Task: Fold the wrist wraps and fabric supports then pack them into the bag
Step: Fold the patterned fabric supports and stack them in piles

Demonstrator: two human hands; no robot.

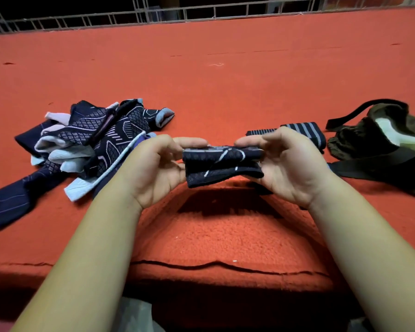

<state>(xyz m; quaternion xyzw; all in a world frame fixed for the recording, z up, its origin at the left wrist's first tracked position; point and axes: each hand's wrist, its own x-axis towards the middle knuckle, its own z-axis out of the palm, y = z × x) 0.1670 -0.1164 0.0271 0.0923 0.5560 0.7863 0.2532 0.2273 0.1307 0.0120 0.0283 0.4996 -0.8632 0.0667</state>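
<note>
Both hands hold a dark patterned fabric support just above the red tabletop. The left hand pinches one end and the right hand pinches the other, with thumbs and fingers curled onto the cloth. This probably keeps the folded layers squared and stops them springing apart. A pile of unfolded supports lies on the left, within easy reach for the next pick. A striped wrist wrap, already rolled, lies on the right just beside the olive bag, whose mouth gapes open, likely ready for packing.
</note>
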